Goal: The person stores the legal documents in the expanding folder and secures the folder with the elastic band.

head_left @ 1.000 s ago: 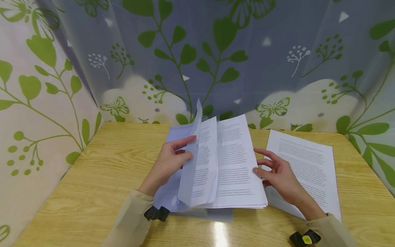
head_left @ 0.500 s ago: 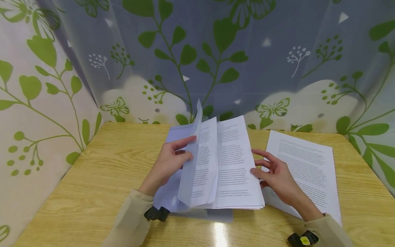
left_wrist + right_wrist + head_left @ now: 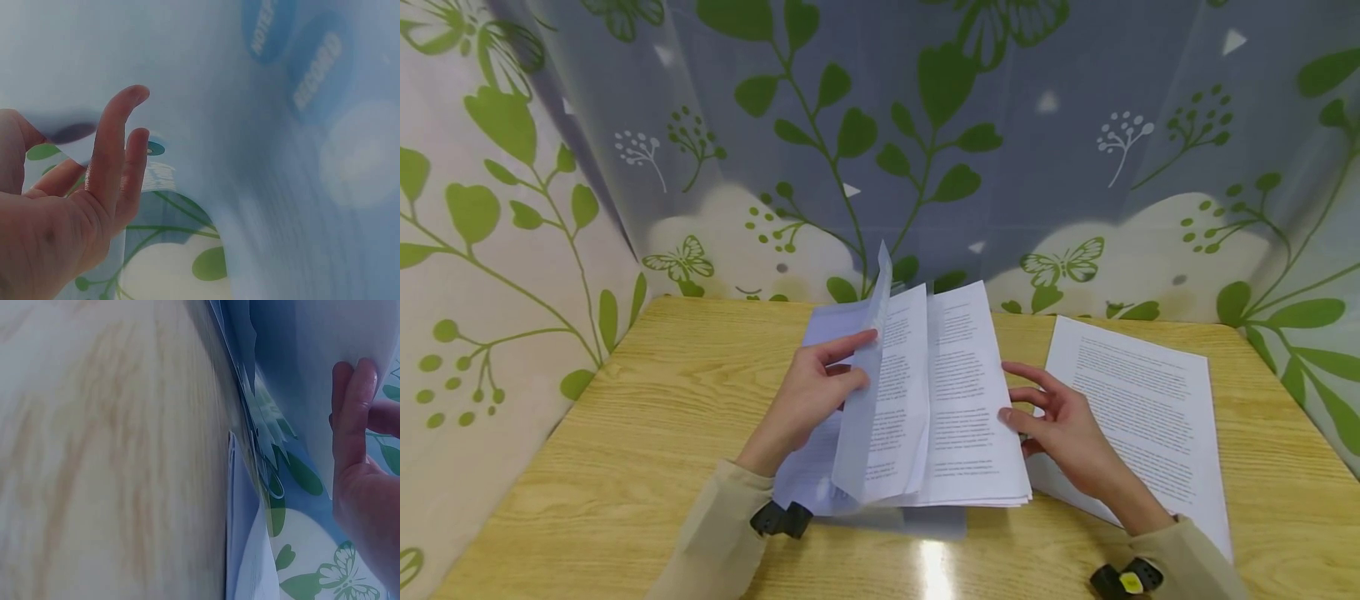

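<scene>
In the head view, my left hand [image 3: 805, 396] pinches the raised edge of a translucent plastic folder's cover [image 3: 857, 433]. Blue ovals, one lettered "RECORD" [image 3: 317, 67], mark the plastic in the left wrist view. A stack of printed sheets [image 3: 968, 400] lies partly within the folder, its left part behind clear plastic. My right hand [image 3: 1071, 429] holds this stack by its right edge, thumb in front and fingers behind. The right wrist view shows those fingers [image 3: 353, 412] against the back of the paper.
Another printed sheet or stack [image 3: 1142, 408] lies on the wooden table [image 3: 602, 467], to the right and partly under my right forearm. A leaf-patterned curtain [image 3: 1045, 167] stands behind the table. Part of the folder [image 3: 936, 523] extends below the sheets.
My right hand has moved left with the printed sheets, so their right edge is closer to the folder. The left hand and the raised cover have stayed in place.
</scene>
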`<state>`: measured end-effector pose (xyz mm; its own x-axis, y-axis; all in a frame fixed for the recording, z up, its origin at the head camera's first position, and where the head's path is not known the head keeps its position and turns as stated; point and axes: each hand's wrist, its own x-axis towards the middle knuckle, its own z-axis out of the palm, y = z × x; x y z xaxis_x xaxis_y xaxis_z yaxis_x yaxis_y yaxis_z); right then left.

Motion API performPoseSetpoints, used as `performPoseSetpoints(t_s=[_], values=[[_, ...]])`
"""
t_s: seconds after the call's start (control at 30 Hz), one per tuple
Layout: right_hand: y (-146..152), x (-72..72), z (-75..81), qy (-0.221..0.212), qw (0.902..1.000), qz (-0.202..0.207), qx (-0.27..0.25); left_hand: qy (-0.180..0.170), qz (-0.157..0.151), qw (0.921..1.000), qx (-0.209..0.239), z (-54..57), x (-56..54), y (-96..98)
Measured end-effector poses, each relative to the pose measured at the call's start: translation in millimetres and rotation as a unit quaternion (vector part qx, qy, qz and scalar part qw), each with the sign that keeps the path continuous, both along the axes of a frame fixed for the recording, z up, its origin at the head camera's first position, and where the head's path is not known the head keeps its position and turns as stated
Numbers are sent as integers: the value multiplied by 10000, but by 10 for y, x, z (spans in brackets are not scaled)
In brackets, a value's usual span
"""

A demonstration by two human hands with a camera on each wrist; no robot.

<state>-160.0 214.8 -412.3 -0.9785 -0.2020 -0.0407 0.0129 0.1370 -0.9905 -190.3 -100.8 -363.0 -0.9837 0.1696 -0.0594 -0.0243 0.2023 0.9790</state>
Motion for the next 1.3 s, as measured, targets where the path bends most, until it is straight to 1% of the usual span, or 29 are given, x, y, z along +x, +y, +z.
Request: performPoseSetpoints(t_s=[0.3,0.63,0.87,1.1,1.3], values=[[-37,-6,-15,-95,9999,43,-92,-35,48,10000,-23,9,3,4],[-69,-2,-25,-139,9998,73,-159,-28,17,10000,0,3,5,5],[-115,-11,-34,-248,9995,43,-182,-55,23,10000,-2,11,8,2],[-154,-16,-30,-252,9994,11,-222,-15,10,10000,7,9,11,-5],[-178,-13,-36,-258,9993,68,-276,-26,8,10000,24,4,5,-12]])
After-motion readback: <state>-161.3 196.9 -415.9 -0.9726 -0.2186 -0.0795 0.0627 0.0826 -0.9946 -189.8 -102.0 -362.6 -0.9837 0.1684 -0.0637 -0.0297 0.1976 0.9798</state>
